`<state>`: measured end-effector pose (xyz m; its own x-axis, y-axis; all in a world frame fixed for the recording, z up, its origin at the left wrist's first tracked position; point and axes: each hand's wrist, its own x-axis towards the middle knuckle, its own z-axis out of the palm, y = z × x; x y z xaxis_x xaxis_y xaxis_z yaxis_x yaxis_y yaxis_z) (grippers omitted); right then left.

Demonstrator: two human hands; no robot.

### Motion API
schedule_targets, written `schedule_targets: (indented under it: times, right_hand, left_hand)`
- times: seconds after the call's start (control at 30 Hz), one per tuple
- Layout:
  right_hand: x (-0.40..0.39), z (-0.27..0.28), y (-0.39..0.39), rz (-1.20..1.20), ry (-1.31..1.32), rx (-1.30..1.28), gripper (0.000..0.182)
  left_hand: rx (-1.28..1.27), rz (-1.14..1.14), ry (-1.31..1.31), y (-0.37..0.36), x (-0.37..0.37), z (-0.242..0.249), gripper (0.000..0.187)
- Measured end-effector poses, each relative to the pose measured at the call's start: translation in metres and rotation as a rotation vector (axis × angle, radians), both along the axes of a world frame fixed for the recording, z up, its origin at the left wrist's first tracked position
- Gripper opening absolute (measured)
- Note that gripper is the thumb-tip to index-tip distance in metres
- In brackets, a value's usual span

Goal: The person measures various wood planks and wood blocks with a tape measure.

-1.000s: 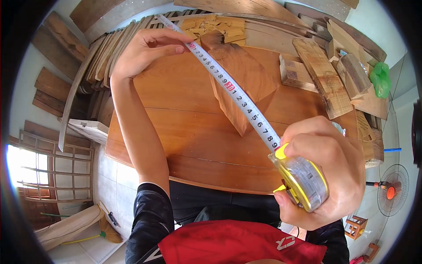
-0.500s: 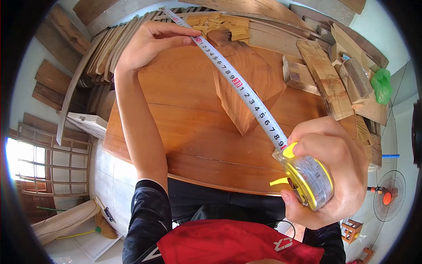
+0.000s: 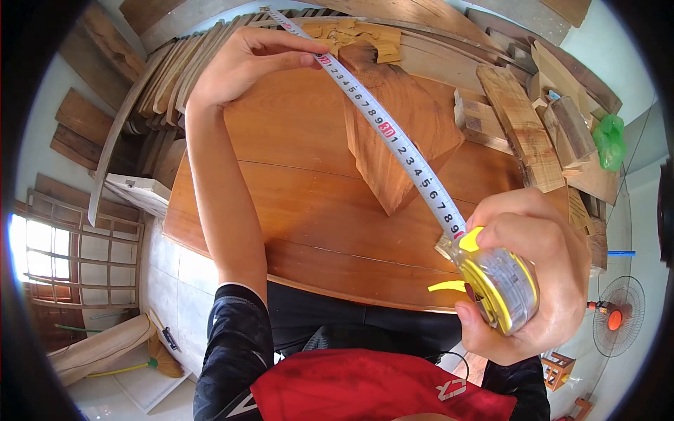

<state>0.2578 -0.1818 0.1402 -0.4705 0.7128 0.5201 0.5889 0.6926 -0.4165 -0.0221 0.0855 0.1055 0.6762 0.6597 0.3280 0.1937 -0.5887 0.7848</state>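
My right hand (image 3: 540,274) is wrapped round a clear and yellow tape measure case (image 3: 500,284) near the table's front edge. From it the white tape blade (image 3: 411,158) runs up and left over a brown wood block (image 3: 393,133), past the "30" mark. My left hand (image 3: 270,56) pinches the blade's edge between thumb and fingers near a red mark, left of the block's dark top end. The blade's far end lies beyond that hand, at the back.
The brown wooden table (image 3: 302,203) carries a small block (image 3: 481,123) and a long plank (image 3: 523,126) at the right. Slats (image 3: 168,84) stand at the left back. A green plastic bag (image 3: 609,140) and a fan (image 3: 618,316) are at the right.
Both hands and the tape have shifted slightly to the right in view. The block also appears a little further right. Both grips look the same.
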Motion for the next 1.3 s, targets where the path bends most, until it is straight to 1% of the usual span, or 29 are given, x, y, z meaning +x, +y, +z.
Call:
schedule_targets:
  times: [0.07, 0.2, 0.53, 0.63, 0.7, 0.8, 0.87, 0.9, 1.0, 1.03, 1.1, 1.13, 1.17, 1.2, 1.27, 1.3]
  right_hand:
    - [0.0, -0.001, 0.0, 0.001, 0.008, -0.005, 0.056]
    - [0.0, -0.001, 0.001, 0.001, 0.01, -0.008, 0.056]
    - [0.0, -0.001, 0.001, 0.004, 0.009, -0.011, 0.055]
    - [0.001, -0.001, 0.001, 0.007, 0.009, -0.013, 0.055]
    - [0.002, -0.001, 0.001, 0.009, 0.024, -0.021, 0.055]
    - [0.005, -0.001, 0.003, 0.033, 0.056, -0.027, 0.054]
    - [0.009, 0.0, 0.006, 0.064, 0.092, -0.024, 0.053]
    - [0.012, -0.004, 0.009, 0.083, 0.148, -0.007, 0.053]
    - [0.024, -0.024, 0.021, 0.151, 0.369, 0.067, 0.055]
    - [0.03, -0.022, 0.021, 0.116, 0.404, 0.017, 0.057]
    - [0.041, -0.013, 0.019, -0.039, 0.404, -0.105, 0.061]
    - [0.046, -0.009, 0.024, -0.115, 0.384, -0.103, 0.061]
    - [0.052, -0.005, 0.029, -0.191, 0.362, -0.104, 0.061]
    - [0.057, -0.001, 0.034, -0.266, 0.34, -0.108, 0.061]
    - [0.061, -0.005, 0.05, -0.297, 0.434, 0.017, 0.057]
    - [0.062, -0.008, 0.058, -0.301, 0.486, 0.011, 0.055]
  left_hand:
    - [0.051, 0.015, 0.015, 0.001, 0.0, -0.001, 0.024]
    - [0.057, 0.038, 0.035, -0.004, 0.001, 0.003, 0.024]
    - [0.047, 0.024, 0.015, -0.001, 0.0, 0.0, 0.024]
    - [0.118, -0.017, -0.022, 0.007, 0.0, -0.006, 0.024]
    - [0.109, -0.012, -0.007, 0.005, 0.001, -0.003, 0.024]
    - [0.039, 0.044, 0.045, -0.011, -0.001, 0.009, 0.023]
    - [0.08, 0.045, 0.021, -0.01, -0.006, 0.008, 0.023]
    - [-0.033, 0.196, 0.169, -0.023, -0.008, 0.023, 0.022]
    - [0.176, 0.144, 0.007, -0.028, -0.014, 0.023, 0.022]
    - [0.136, 0.216, -0.008, -0.034, -0.015, 0.025, 0.02]
    - [0.222, 0.331, 0.056, -0.047, -0.015, 0.035, 0.019]
    - [0.265, 0.388, 0.088, -0.054, -0.014, 0.039, 0.019]
    - [0.309, 0.514, 0.151, -0.061, -0.012, 0.039, 0.018]
    - [0.426, 0.533, 0.17, -0.062, -0.013, 0.04, 0.018]
    - [0.662, 0.568, 0.212, -0.064, -0.015, 0.042, 0.018]
    - [0.847, 0.594, 0.216, -0.068, -0.01, 0.044, 0.016]
